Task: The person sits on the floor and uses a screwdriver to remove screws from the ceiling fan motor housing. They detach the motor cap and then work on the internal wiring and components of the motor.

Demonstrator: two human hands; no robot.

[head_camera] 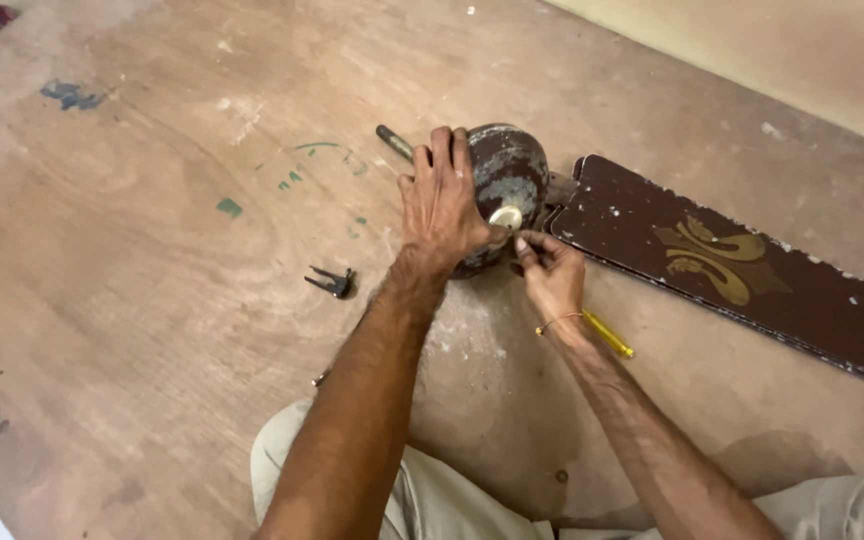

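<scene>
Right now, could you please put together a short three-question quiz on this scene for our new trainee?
1. True or false: the left hand rests on top of the ceiling fan motor housing.
2. Which lies on the floor left of the person's left forearm? A. a small dark metal clip B. a hammer C. a roll of tape
3. Fill in: the yellow-handled screwdriver lies beside the ____ wrist, near the right hand.

Key: 1 true. 2 A. 3 right. The brown fan blade with a gold ornament stays attached, stretching away to the right.
</scene>
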